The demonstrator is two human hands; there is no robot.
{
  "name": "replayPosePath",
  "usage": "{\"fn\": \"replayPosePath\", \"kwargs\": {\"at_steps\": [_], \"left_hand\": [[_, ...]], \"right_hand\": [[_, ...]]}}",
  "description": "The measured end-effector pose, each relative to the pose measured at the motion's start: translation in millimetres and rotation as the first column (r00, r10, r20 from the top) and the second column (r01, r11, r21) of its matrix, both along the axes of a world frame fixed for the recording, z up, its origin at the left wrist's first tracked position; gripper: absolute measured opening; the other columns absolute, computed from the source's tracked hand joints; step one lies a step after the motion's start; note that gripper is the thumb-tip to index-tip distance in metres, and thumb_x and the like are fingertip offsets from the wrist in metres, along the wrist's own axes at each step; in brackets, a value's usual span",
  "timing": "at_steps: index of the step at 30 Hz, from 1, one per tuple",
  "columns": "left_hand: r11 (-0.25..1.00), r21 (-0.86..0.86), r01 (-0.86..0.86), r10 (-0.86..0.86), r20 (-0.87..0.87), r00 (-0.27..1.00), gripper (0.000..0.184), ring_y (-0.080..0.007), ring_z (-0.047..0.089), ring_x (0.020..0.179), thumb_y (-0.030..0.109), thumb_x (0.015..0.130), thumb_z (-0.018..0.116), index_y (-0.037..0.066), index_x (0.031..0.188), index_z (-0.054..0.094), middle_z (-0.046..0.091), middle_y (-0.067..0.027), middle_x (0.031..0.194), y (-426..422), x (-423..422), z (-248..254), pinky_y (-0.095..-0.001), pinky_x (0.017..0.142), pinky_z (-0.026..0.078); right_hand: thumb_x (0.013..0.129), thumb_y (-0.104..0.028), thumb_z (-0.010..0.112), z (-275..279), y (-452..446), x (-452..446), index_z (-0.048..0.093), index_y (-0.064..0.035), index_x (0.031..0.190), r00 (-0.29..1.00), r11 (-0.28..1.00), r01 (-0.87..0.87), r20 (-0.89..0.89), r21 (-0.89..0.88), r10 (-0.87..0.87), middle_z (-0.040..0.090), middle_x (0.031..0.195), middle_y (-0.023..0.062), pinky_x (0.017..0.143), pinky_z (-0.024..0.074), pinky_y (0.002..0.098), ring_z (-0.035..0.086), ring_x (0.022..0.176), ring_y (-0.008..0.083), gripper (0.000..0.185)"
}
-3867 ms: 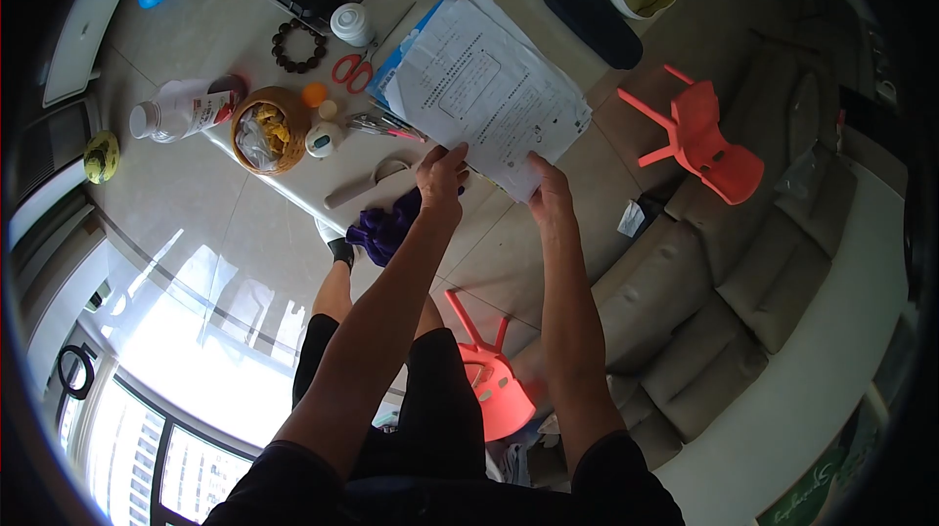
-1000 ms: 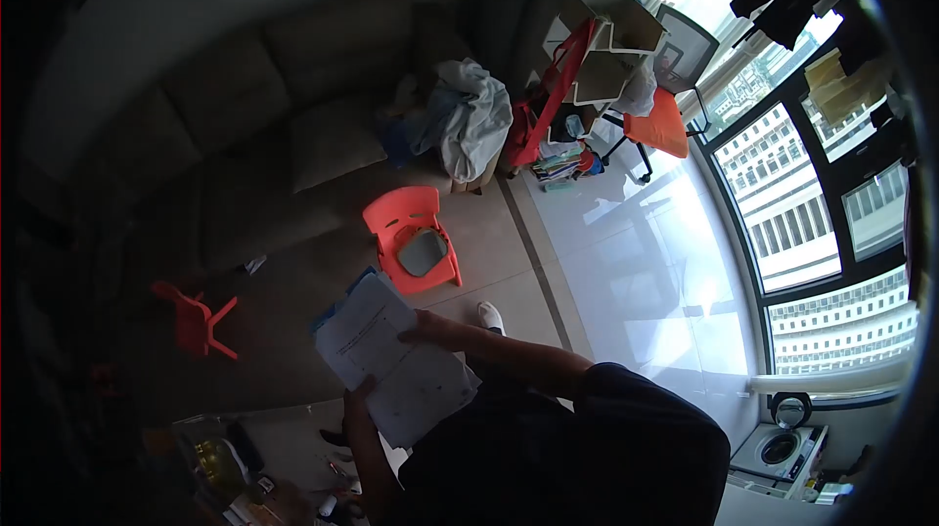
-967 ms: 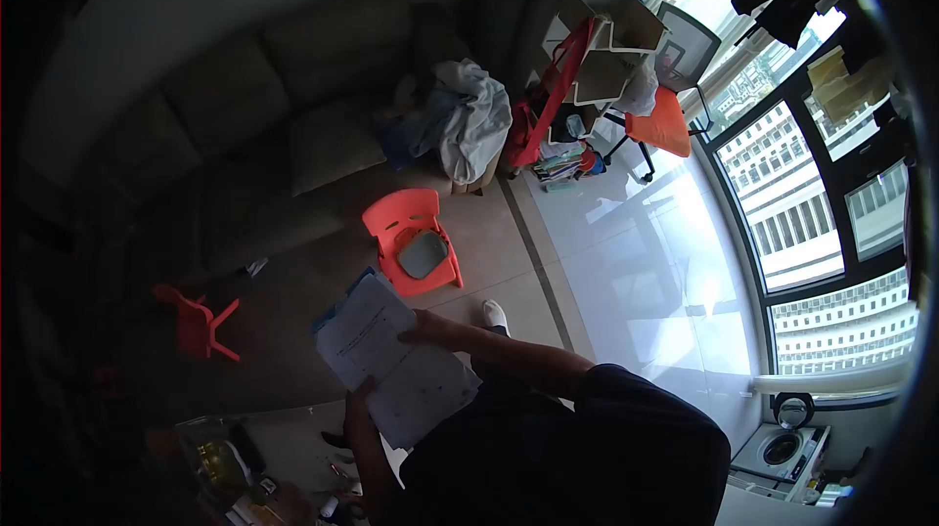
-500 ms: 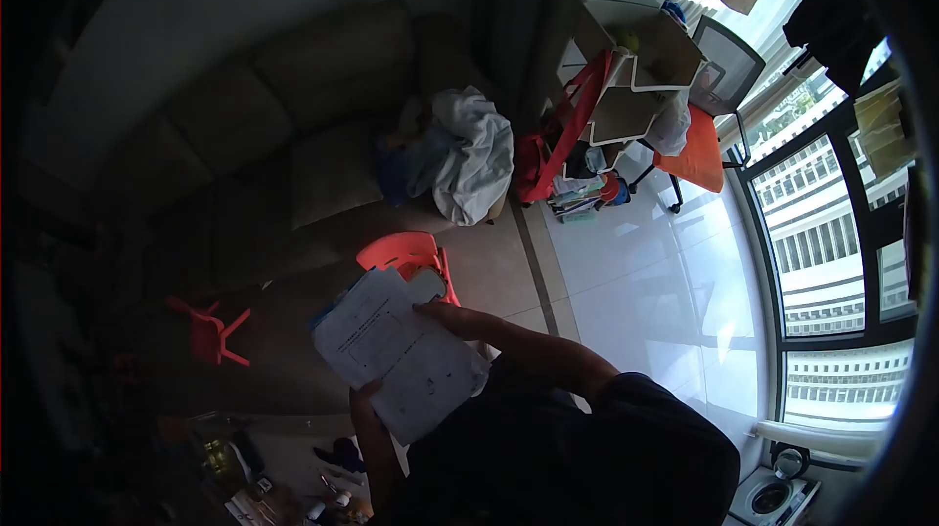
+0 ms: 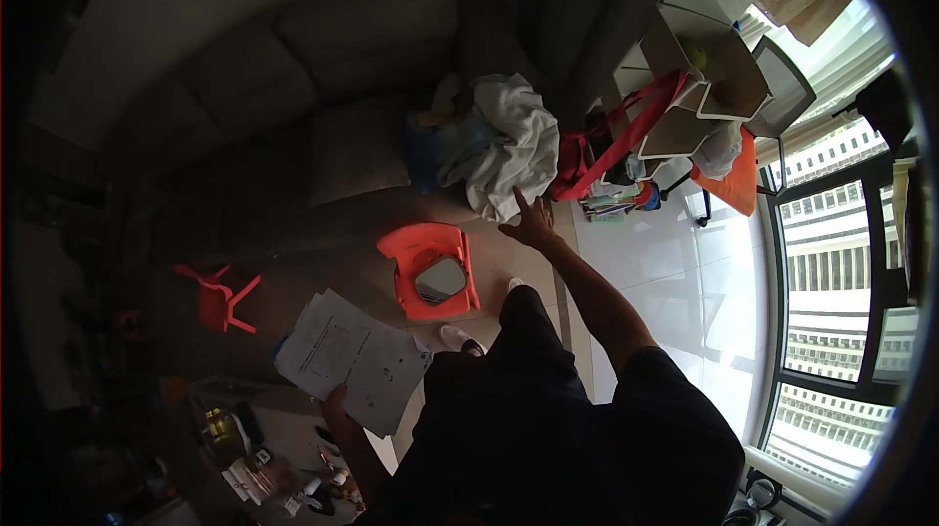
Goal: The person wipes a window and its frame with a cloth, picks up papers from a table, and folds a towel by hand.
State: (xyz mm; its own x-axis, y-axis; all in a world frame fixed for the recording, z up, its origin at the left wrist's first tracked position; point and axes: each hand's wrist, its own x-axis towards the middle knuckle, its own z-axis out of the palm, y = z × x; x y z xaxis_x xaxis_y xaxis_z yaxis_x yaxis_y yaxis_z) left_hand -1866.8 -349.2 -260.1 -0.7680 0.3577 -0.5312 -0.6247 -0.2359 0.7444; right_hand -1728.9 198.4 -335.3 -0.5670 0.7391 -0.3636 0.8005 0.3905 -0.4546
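A stack of printed papers [image 5: 354, 355] is in my left hand [image 5: 335, 401], gripped at its lower edge. My right hand [image 5: 533, 225] is stretched out with its fingers apart, at the near edge of a crumpled white cloth [image 5: 514, 140] on the sofa. Whether the fingertips touch the cloth, I cannot tell. Blue fabric [image 5: 426, 156] lies beside the cloth. Between my hands stands a small red chair [image 5: 430, 239], and a rounded, mirror-like panel [image 5: 441, 281] rests on its seat.
A dark sofa [image 5: 245, 71] runs along the wall. Another small red chair [image 5: 213, 306] stands to the left. Near my right arm are a red bag [image 5: 577, 169], a shelf unit [image 5: 675, 132] and an orange office chair [image 5: 727, 184]. A cluttered table [image 5: 293, 418] is at lower left.
My right hand has let go of the papers and reached up and right to the white cloth. My left hand has lowered the papers to the left, uncovering the red chair.
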Motion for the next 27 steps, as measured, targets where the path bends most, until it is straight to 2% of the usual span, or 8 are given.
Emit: {"fn": "replayPosePath", "kwargs": {"at_steps": [4,10,14,15,19,22,26,27], "left_hand": [[0.979,-0.161,-0.121,0.112,-0.063,0.992,0.073,-0.0390,0.052,0.116,0.020,0.076,0.062,-0.005,0.139,0.034,0.048,-0.0236,0.125,-7.4,14.5,-7.8,-0.0494,0.095,0.045],[0.895,-0.363,-0.259,0.285,0.018,0.958,0.068,-0.0343,0.054,0.110,0.018,0.074,0.061,-0.009,0.133,0.039,0.049,-0.0211,0.121,66.0,56.9,52.5,-0.0448,0.093,0.046],[0.825,-0.471,-0.312,0.385,0.065,0.921,0.066,-0.0345,0.053,0.113,0.018,0.078,0.057,-0.009,0.135,0.037,0.049,-0.0232,0.123,118.4,63.4,72.7,-0.0470,0.095,0.046],[0.813,-0.478,-0.333,0.412,0.068,0.908,0.067,-0.0352,0.053,0.114,0.017,0.078,0.057,-0.009,0.136,0.036,0.048,-0.0237,0.124,135.1,60.8,78.7,-0.0476,0.095,0.045],[0.856,-0.410,-0.315,0.355,0.021,0.935,0.071,-0.0378,0.052,0.117,0.016,0.077,0.057,-0.008,0.139,0.031,0.048,-0.0245,0.126,179.7,34.6,70.5,-0.0496,0.098,0.044],[0.960,-0.220,-0.174,0.177,-0.007,0.984,0.071,-0.0376,0.052,0.117,0.018,0.079,0.058,-0.007,0.140,0.031,0.048,-0.0243,0.128,192.0,1.4,44.1,-0.0484,0.098,0.044],[0.991,-0.058,-0.118,0.122,0.078,0.989,0.073,-0.0390,0.052,0.120,0.013,0.074,0.057,-0.008,0.139,0.032,0.049,-0.0254,0.129,260.3,-36.1,49.8,-0.0473,0.101,0.044],[0.994,-0.081,-0.076,0.077,0.009,0.997,0.072,-0.0392,0.052,0.120,0.012,0.074,0.057,-0.008,0.139,0.033,0.049,-0.0257,0.129,295.1,-42.0,72.6,-0.0469,0.100,0.044]], "right_hand": [[0.063,-0.052,0.083,33.5,101.6,-60.6,0.011,-0.0417,0.153,0.987,0.998,-0.032,0.159,0.045,0.025,0.007,0.155,0.0320,0.100,0.0317,0.0721,0.009,0.135,0.0657,0.116],[0.061,-0.046,0.086,0.7,164.3,-138.2,0.016,-0.0405,0.151,0.976,0.998,0.012,0.218,-0.055,0.000,0.001,0.156,0.0286,0.094,0.0340,0.0761,0.009,0.136,0.0637,0.114],[0.067,-0.034,0.083,-39.6,163.0,-142.4,0.031,-0.0348,0.145,0.997,0.991,0.000,0.072,0.137,-0.010,0.022,0.146,0.0289,0.094,0.0439,0.0646,0.024,0.131,0.0592,0.094],[0.070,-0.026,0.079,-45.8,164.0,-136.9,0.044,-0.0306,0.137,1.000,0.971,-0.012,0.020,0.239,0.007,0.038,0.134,0.0257,0.092,0.0486,0.0547,0.041,0.126,0.0502,0.076],[0.069,-0.012,0.071,-41.5,194.5,-109.4,0.061,-0.0230,0.124,0.988,0.978,-0.013,-0.148,0.209,0.044,0.060,0.115,0.0210,0.089,0.0525,0.0403,0.064,0.102,0.0337,0.057],[0.069,-0.007,0.069,-1.8,202.4,-44.5,0.065,-0.0206,0.120,0.941,0.946,-0.177,-0.328,-0.270,0.083,0.067,0.104,0.0173,0.082,0.0538,0.0337,0.067,0.093,0.0274,0.053],[0.066,0.002,0.070,18.9,181.4,94.5,0.063,-0.0038,0.121,0.892,0.764,-0.088,-0.392,-0.639,-0.225,0.068,0.093,0.0064,0.076,0.0526,0.0295,0.063,0.083,0.0139,0.055],[0.067,0.002,0.069,36.7,178.7,132.0,0.062,0.0019,0.120,0.921,0.720,0.002,-0.280,-0.694,-0.271,0.068,0.094,0.0090,0.077,0.0529,0.0300,0.064,0.084,0.0151,0.054]]}}
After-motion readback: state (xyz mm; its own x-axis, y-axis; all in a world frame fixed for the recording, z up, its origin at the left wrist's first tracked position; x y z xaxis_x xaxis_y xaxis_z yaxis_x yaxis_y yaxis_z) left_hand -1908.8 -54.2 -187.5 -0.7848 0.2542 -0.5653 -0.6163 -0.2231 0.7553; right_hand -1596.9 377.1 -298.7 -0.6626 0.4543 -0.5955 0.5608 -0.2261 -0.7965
